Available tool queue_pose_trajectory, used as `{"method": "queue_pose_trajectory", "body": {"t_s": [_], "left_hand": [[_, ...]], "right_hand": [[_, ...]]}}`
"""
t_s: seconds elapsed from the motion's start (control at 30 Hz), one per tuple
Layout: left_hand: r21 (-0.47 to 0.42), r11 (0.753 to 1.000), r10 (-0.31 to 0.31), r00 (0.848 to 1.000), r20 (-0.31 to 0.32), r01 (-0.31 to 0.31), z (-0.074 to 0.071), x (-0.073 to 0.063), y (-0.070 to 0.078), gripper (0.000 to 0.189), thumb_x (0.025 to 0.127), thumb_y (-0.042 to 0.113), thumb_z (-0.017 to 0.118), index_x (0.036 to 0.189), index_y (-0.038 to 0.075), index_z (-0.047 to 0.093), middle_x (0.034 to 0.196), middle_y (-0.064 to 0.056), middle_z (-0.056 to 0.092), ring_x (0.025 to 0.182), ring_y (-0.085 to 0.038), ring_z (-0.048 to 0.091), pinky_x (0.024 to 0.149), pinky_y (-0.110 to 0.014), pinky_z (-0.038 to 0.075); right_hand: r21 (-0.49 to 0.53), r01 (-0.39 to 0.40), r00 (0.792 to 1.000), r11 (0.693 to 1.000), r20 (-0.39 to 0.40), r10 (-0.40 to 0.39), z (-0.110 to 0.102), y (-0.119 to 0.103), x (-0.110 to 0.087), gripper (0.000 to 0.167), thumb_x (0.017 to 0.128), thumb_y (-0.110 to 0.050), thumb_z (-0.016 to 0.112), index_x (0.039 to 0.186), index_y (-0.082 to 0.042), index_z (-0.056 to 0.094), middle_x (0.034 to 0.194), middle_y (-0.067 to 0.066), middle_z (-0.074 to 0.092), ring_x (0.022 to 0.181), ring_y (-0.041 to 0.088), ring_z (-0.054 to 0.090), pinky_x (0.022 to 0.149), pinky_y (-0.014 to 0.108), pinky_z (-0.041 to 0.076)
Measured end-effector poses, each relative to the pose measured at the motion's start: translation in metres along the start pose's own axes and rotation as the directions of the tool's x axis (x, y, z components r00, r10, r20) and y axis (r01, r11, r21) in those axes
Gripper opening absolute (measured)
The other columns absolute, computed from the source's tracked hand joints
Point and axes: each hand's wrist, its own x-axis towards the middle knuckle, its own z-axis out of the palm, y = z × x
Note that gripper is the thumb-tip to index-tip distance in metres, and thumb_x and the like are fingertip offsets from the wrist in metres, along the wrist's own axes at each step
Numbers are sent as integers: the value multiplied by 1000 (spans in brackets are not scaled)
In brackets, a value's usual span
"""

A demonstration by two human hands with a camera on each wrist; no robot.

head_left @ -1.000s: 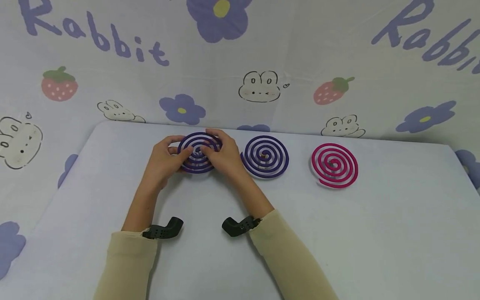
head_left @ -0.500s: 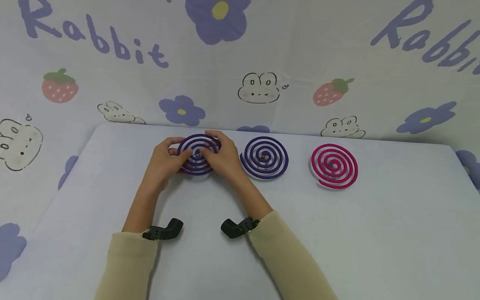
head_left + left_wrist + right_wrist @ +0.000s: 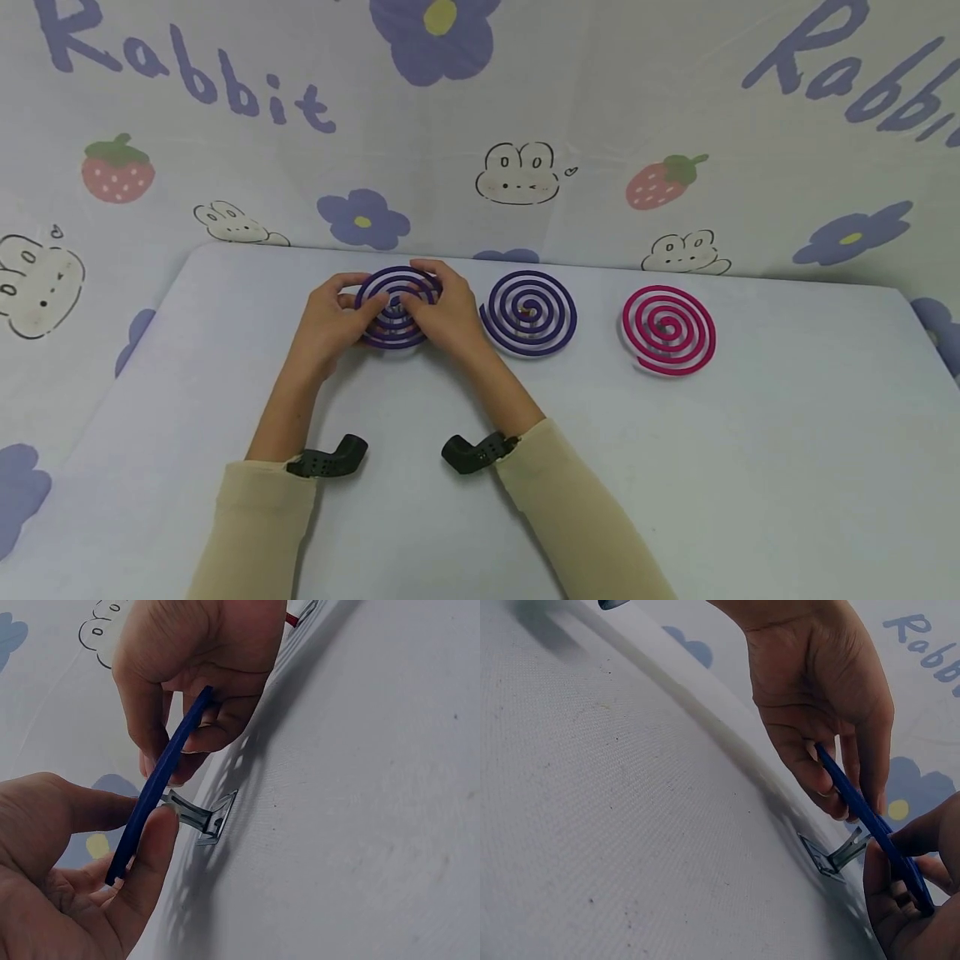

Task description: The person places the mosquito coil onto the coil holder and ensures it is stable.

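Observation:
A dark purple mosquito coil (image 3: 396,343) lies over a small metal stand (image 3: 202,817) near the table's back edge. My left hand (image 3: 330,321) pinches the coil's left side between thumb and fingers. From the right, my right hand (image 3: 452,318) grips the opposite side, its thumb near the centre. Both wrist views show the coil edge-on, looking blue and tilted, just at the top of the stand's upright tongue. Whether the tongue is engaged in the coil's centre, I cannot tell; fingers partly hide it.
A second purple coil (image 3: 531,343) sits right of my right hand, and a pink coil (image 3: 670,362) farther right, both raised on stands. The white table (image 3: 787,467) meets a printed cloth backdrop (image 3: 600,108) behind.
Both hands keep hold of the left coil, with barely any shift of the thumbs near its centre. The other two coils stay where they were.

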Motion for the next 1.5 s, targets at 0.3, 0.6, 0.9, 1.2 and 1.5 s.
{"method": "queue_pose_trajectory", "body": {"t_s": [0.3, 0.6, 0.9, 1.2, 1.5], "left_hand": [[-18, 999, 26, 999, -29, -27, 4, 0, -1, 61, 102, 22, 70, 155, 4, 47, 137, -31, 64, 118, -37, 67, 72, -13, 56], [-33, 999, 17, 999, -29, -18, 3, 1, -3, 62, 101, 22, 71, 155, 5, 47, 140, -30, 64, 122, -37, 67, 77, -14, 56], [-29, 999, 20, 1000, -24, -21, 1, 1, -2, 62, 101, 23, 71, 156, 5, 46, 140, -29, 64, 125, -38, 66, 93, -28, 60], [-25, 1000, 11, 1000, -14, -12, 2, 1, -3, 62, 102, 23, 70, 156, 5, 45, 143, -30, 63, 129, -41, 65, 110, -49, 57], [-35, 999, 11, 1000, -15, -11, 2, 2, -3, 61, 102, 20, 69, 156, 4, 45, 143, -31, 61, 130, -43, 64, 112, -53, 54]], "right_hand": [[10, -19, 1000, 1000, -2, 19, 0, 0, 0, 50, 94, -11, 75, 143, -11, 64, 143, 13, 68, 131, 29, 63, 119, 43, 45], [26, -20, 1000, 999, 5, 20, 0, 0, -1, 50, 94, -11, 74, 143, -9, 64, 142, 14, 68, 130, 30, 63, 118, 44, 46], [27, -18, 1000, 999, 5, 18, 1, -4, -1, 50, 93, -10, 74, 143, -9, 64, 139, 16, 69, 126, 30, 65, 115, 44, 48], [19, -40, 999, 999, 2, 40, 1, -3, -2, 50, 94, -10, 74, 143, -10, 64, 140, 14, 69, 127, 28, 64, 115, 43, 49], [14, -28, 1000, 999, 6, 28, 1, -4, -3, 49, 94, -13, 74, 142, -9, 64, 142, 14, 68, 130, 29, 63, 118, 44, 47]]}}
